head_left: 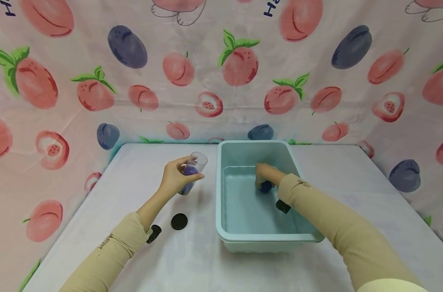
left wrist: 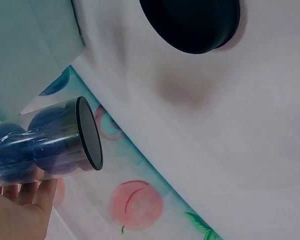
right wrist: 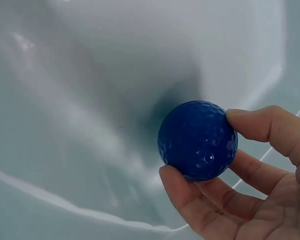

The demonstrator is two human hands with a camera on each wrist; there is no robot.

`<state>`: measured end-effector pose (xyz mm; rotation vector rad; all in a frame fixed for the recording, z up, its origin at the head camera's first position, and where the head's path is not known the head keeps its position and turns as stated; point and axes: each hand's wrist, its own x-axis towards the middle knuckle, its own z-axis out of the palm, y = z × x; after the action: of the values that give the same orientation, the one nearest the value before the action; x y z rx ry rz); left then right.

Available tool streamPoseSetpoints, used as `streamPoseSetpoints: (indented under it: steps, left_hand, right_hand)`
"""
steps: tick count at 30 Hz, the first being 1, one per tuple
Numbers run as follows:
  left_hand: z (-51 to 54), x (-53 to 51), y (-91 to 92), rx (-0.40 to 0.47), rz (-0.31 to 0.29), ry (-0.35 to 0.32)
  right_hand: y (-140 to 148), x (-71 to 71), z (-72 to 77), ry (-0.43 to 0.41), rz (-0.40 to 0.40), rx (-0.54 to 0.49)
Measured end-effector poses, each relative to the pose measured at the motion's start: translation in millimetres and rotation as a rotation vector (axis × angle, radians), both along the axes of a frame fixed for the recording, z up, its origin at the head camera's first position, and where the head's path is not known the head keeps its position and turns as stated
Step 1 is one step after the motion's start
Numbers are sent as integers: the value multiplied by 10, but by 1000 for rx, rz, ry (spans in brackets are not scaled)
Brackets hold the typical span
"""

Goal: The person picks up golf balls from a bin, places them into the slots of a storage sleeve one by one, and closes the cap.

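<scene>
My left hand (head_left: 175,176) grips a clear plastic tube (head_left: 198,159), tilted and held above the table left of the basin. Two dark blue balls (left wrist: 52,137) sit inside the tube, which has a black cap on its lower end; its upper end looks uncovered. Inside the pale blue-green basin (head_left: 221,194), my right hand (head_left: 267,174) pinches a blue golf ball (right wrist: 197,140) between thumb and fingers. In the right wrist view the ball's dimples show, and the basin's smooth inner surface lies behind it.
A round black lid (head_left: 179,221) lies on the white table (head_left: 192,263), near the left forearm. The basin's raised rim surrounds the right hand. A fruit-print cloth (head_left: 207,81) hangs behind the table.
</scene>
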<state>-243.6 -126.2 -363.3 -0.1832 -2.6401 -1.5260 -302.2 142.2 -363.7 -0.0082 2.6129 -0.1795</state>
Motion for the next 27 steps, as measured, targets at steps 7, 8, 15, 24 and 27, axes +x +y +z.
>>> streamPoseSetpoints:
  steps: [7, 8, 15, 24, 27]
  left_hand:
    - [-10, -6, -6, 4, 6, 16]
    - [-11, -6, -6, 5, 6, 17]
    - [-9, 3, -7, 11, 14, 6]
    - [-18, -7, -5, 18, 19, 20]
    - [-18, -8, -4, 24, 16, 34]
  right_hand:
    - [-10, 27, 41, -3, 29, -10]
    - [-12, 28, 50, -5, 30, -10]
    - [-22, 38, 108, 1, 25, -33]
    - [2, 40, 179, 26, 50, -92]
    - [14, 53, 210, 35, 69, -128]
